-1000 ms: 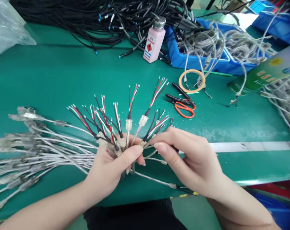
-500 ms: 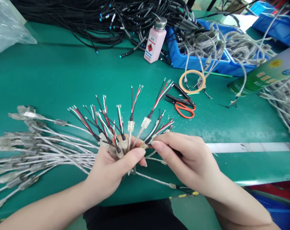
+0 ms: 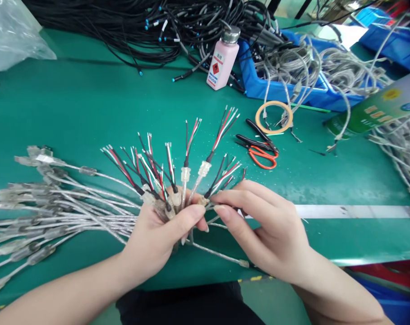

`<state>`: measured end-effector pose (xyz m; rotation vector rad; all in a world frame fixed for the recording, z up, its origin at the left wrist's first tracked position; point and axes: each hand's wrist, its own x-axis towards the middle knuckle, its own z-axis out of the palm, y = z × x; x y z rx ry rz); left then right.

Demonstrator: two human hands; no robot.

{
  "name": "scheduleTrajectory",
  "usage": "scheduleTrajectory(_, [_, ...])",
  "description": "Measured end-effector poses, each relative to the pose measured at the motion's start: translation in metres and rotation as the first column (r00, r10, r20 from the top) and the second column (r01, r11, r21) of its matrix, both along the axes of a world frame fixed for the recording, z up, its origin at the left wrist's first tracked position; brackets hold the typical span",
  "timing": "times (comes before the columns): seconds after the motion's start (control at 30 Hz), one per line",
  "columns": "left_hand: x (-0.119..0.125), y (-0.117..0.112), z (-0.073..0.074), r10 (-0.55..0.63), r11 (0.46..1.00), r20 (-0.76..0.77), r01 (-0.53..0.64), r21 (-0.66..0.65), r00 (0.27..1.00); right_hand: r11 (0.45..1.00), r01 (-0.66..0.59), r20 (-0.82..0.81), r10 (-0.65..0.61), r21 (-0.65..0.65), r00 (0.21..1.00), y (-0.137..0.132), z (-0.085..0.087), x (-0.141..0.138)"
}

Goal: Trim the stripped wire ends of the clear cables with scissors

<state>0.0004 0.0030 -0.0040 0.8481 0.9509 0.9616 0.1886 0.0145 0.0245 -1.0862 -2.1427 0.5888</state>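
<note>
My left hand [image 3: 164,230] is closed round a bundle of clear-jacketed cables [image 3: 99,221], thumb pressed over the connector ends. Above it fan out the stripped ends, with red, white, green and black wires [image 3: 225,128] showing tinned tips. Clear plastic collars [image 3: 204,169] sit below the wire ends. My right hand [image 3: 269,225] has thumb and forefinger pinched at the collar of a cable on the bundle's right side; what exactly lies between the fingertips is partly hidden. One more cable [image 3: 218,253] runs out below, between the hands.
Orange-handled scissors [image 3: 264,158] and black-handled cutters [image 3: 259,131] lie beyond my right hand, near a tape roll [image 3: 274,104]. Behind stand a pink bottle [image 3: 223,58], blue bins [image 3: 286,90] of cables and a green can [image 3: 370,108]. Black cables [image 3: 106,31] cover the back.
The right fingers have shifted slightly at the collar, and the wires beside them have spread and moved a little left. My left hand keeps its hold; the view has shifted slightly.
</note>
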Motion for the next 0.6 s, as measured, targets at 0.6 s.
scheduleTrajectory(0.6, [0.0019, 0.0009, 0.0018, 0.006, 1.000, -0.009, -0.006, -0.021, 1.000, 0.999, 0.031, 0.053, -0.033, 0.043, 0.998, -0.0018, 0.0000, -0.0009])
